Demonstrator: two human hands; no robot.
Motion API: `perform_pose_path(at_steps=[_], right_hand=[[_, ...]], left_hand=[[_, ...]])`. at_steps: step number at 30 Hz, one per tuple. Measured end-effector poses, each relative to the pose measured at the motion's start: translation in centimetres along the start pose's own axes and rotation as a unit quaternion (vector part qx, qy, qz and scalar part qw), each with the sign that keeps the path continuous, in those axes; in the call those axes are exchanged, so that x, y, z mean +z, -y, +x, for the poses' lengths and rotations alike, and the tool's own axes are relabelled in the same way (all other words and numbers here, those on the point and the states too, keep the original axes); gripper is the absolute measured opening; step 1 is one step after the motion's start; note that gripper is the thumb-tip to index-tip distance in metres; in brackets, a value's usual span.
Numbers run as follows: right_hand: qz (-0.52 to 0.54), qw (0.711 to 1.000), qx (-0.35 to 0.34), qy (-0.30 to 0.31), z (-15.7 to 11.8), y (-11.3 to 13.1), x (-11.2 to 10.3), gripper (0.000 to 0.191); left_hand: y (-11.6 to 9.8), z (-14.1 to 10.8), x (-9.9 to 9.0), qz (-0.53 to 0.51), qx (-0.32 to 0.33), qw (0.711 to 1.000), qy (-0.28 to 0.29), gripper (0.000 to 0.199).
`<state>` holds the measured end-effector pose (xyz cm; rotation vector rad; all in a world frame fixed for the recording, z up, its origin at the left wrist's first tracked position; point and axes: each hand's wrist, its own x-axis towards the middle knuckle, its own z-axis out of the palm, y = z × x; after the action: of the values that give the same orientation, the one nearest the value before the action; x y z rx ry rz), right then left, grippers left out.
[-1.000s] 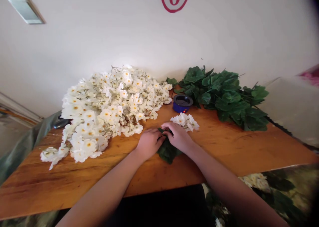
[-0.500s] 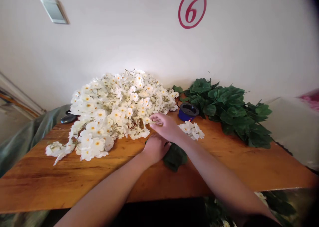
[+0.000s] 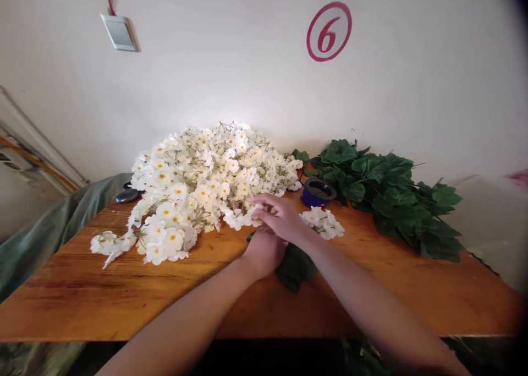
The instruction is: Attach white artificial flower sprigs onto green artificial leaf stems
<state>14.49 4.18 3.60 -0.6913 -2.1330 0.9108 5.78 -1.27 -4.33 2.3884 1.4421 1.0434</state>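
Observation:
White artificial flowers with yellow centres lie in a large heap at the left and middle of the wooden table. At the heap's lower right edge, my right hand pinches a white flower sprig between thumb and fingers. My left hand is just below it, closed, its fingers mostly hidden. Dark green artificial leaves stick out from under the left hand, and it appears to hold their stem. Just right of my right wrist rests a small bunch of white flowers.
A blue pot with a black rim and a small red light stands behind the small bunch. Green leaves are piled at the right back. A dark rounded object lies at the left edge. The wall rises behind the table.
My right hand's fingers have closed in on a white sprig at the heap's edge, bringing it slightly nearer my left hand. The whole view has shifted a little with my head.

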Motion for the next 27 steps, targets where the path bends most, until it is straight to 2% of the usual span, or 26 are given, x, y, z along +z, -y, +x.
perform_pose_path(at_steps=[2, 5, 7, 11, 15, 18, 21, 24, 27], right_hand=[[0.125, 0.987, 0.058, -0.080, -1.2, -0.6, -1.5, 0.016], [0.306, 0.932, 0.124, -0.153, -2.9, -2.1, -3.0, 0.019], [0.381, 0.899, 0.151, -0.156, -3.9, -2.9, -3.5, 0.020], [0.457, 0.853, 0.210, -0.139, -5.2, -3.5, -3.7, 0.019], [0.505, 0.817, 0.259, -0.103, -5.8, -4.0, -3.2, 0.023], [0.507, 0.815, 0.270, -0.080, -5.9, -4.2, -2.9, 0.025], [0.481, 0.828, 0.271, -0.099, -6.0, -4.0, -2.8, 0.026], [0.399, 0.865, 0.255, -0.164, -6.2, -3.5, -2.7, 0.022], [0.296, 0.912, 0.226, -0.175, -6.5, -3.2, -2.9, 0.020]], left_hand=[[-0.3, -0.1, -0.6, 0.019, -0.001, 1.000, 0.025, 0.024], [-0.6, 0.1, -1.5, 0.021, 0.000, 0.998, 0.051, 0.036], [-0.7, 0.3, -1.8, -0.003, -0.012, 0.999, 0.052, 0.036], [-0.5, 0.9, -2.0, -0.098, -0.057, 0.993, 0.040, 0.029], [-0.5, 0.9, -2.0, -0.210, -0.125, 0.969, -0.034, 0.022], [-0.7, 0.5, -2.2, -0.256, -0.166, 0.950, -0.067, 0.015], [-0.9, 0.2, -2.6, -0.275, -0.152, 0.947, -0.063, 0.014], [-1.0, 0.0, -3.0, -0.255, -0.132, 0.956, -0.057, 0.019], [-1.2, 0.2, -3.2, -0.224, -0.140, 0.964, -0.041, 0.023]])
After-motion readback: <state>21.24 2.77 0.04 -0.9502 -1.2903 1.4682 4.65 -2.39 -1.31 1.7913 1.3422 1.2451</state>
